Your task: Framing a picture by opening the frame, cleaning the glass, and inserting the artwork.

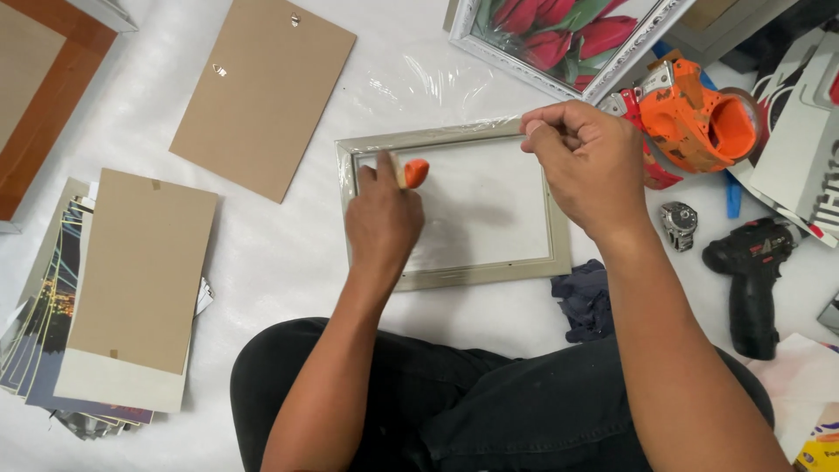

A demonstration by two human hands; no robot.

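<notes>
Picture frame [454,210] lies face-down on the white surface [288,253] before my knees. My left hand [382,218] grips an orange-tipped tool [414,172] at its inner edge; my right hand [587,166] pinches the top corner. I'd press the frame flat and work slowly.

Open white sheet lies left of the grey frame [454,210], between it and the brown backing board [262,92]. Right side crowded: orange tape dispenser [695,118], wristwatch [678,224], black drill [752,275]. Dark cloth [584,299] touches frame's lower right corner. Tulip picture [564,39] blocks the far edge.
</notes>
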